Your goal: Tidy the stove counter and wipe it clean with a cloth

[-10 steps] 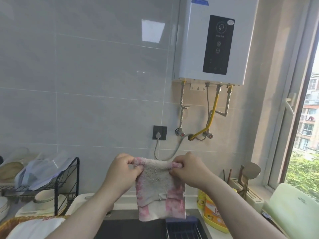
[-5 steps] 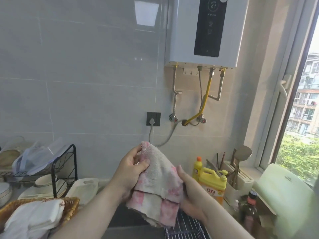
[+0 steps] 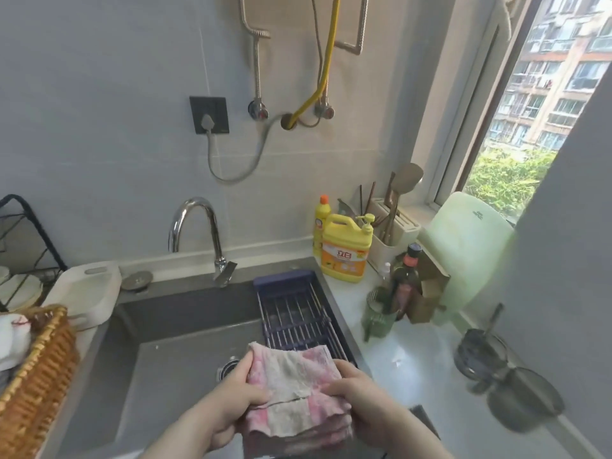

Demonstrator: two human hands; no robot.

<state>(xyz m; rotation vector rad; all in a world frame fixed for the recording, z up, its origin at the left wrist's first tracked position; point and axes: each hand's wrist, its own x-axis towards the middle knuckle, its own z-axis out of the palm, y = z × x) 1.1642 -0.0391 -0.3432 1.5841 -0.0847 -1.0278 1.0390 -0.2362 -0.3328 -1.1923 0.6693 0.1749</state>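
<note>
Nearest to you, your left hand (image 3: 231, 402) and your right hand (image 3: 367, 404) hold the pink and white terry cloth (image 3: 294, 382) between them. The cloth is folded and sits over the near part of the grey sink (image 3: 185, 313). The grip of each hand is clamped on the cloth, the left on its left edge and the right on its right edge, with the thumbs on top.

Just behind the cloth, a dark blue drain rack with metal bars (image 3: 298, 313) lies across the right part of the sink. At the near left stands a woven wicker basket (image 3: 36, 369). On the white table (image 3: 407, 356) at the right lie dark wire mesh strainers (image 3: 496, 372).

Farther, a white plastic board with a handle slot (image 3: 86, 289) rests left of the sink. The curved chrome tap (image 3: 195, 223) rises behind the sink. At the far right corner of the sink stands a large yellow detergent jug with a pump (image 3: 344, 253), with a dark glass bottle (image 3: 409, 276) near it to the right. A pale green cutting board (image 3: 463, 246) leans by the window.
</note>
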